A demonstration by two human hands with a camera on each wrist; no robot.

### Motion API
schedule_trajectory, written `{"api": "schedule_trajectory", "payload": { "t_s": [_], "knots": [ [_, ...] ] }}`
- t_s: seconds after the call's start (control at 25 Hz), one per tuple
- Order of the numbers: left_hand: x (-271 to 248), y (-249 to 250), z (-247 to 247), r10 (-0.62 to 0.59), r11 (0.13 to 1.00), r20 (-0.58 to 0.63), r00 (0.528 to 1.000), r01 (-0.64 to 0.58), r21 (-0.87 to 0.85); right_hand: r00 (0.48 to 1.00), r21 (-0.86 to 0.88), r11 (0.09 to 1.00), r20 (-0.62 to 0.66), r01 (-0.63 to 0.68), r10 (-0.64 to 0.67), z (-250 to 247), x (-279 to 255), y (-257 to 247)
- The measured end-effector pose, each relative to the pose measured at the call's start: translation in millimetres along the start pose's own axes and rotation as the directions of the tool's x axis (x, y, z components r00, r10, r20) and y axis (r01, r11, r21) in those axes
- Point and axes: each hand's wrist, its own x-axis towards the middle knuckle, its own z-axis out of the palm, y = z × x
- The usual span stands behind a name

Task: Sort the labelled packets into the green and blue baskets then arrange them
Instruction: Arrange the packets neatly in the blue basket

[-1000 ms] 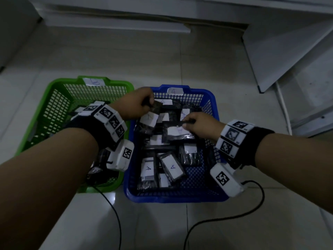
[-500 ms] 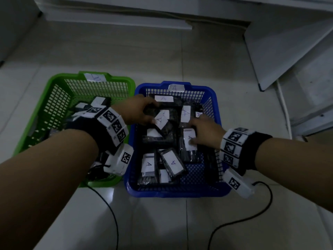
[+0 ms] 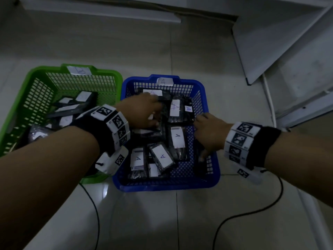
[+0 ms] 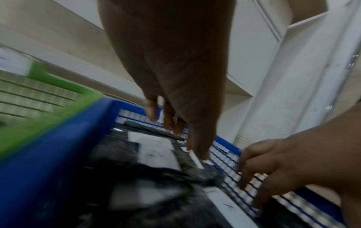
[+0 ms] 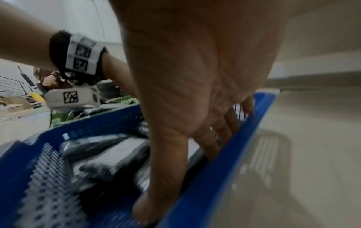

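A blue basket (image 3: 203, 87) tagged A (image 3: 164, 81) holds several black packets with white A labels, such as one in the middle (image 3: 177, 137) and one at the back (image 3: 174, 107). Beside it on the left, the green basket (image 3: 108, 72) holds several more packets (image 3: 72, 109). My left hand (image 3: 155, 114) lies on the packets at the back left of the blue basket, fingers (image 4: 197, 148) stretched out onto them. My right hand (image 3: 200, 138) reaches down along the basket's right wall, its fingers (image 5: 215, 146) straight between packets and wall, and its thumb low by the floor.
The baskets stand side by side on a pale tiled floor. Black cables (image 3: 252, 213) trail from both wrists across the tiles in front. White boards (image 3: 279, 42) lean at the right, and a low ledge (image 3: 100, 13) runs along the back.
My left hand has lowered the packet it held and now lies flat on the back pile. My right hand has left the middle packet and moved right to the basket wall.
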Motion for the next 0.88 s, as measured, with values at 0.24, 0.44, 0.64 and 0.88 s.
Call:
{"api": "schedule_trajectory", "payload": {
  "t_s": [0.24, 0.44, 0.64, 0.88],
  "knots": [
    [15.6, 45.5, 23.6, 0.255, 0.948, 0.352, 0.9, -0.305, 0.091, 0.995, 0.272, 0.961, -0.093, 0.047, -0.022, 10.1, 3.7, -15.0],
    [11.3, 42.3, 16.3, 0.208, 0.945, 0.424, 0.881, -0.294, 0.147, 0.984, 0.498, 0.848, -0.09, 0.18, -0.156, 2.3, 1.0, -5.3],
    [6.9, 41.0, 15.5, 0.183, 0.953, 0.447, 0.875, -0.27, 0.137, 0.958, 0.398, 0.913, -0.285, 0.088, 0.032, -11.2, 17.2, 19.6],
    [7.7, 39.8, 20.2, 0.182, 0.956, 0.434, 0.882, -0.262, 0.133, 0.958, 0.248, 0.969, -0.279, 0.001, 0.07, -4.2, 34.5, 21.0]
  ]
}}
